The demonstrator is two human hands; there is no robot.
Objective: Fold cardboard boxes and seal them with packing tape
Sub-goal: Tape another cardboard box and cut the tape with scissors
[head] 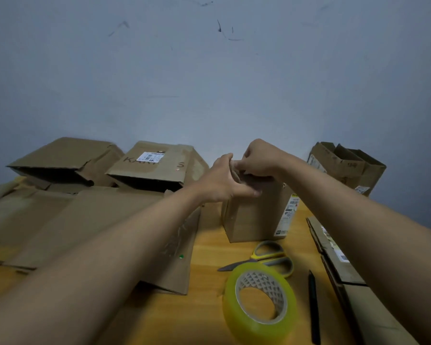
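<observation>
Both hands, left hand (223,180) and right hand (259,159), pinching the box (254,215) top flaps shut; tape (259,302) probably comes next.

Pale blue-grey wall (209,70), dark scuff marks (219,27) up high; yellow wooden table (204,317) against it; dim light.
</observation>
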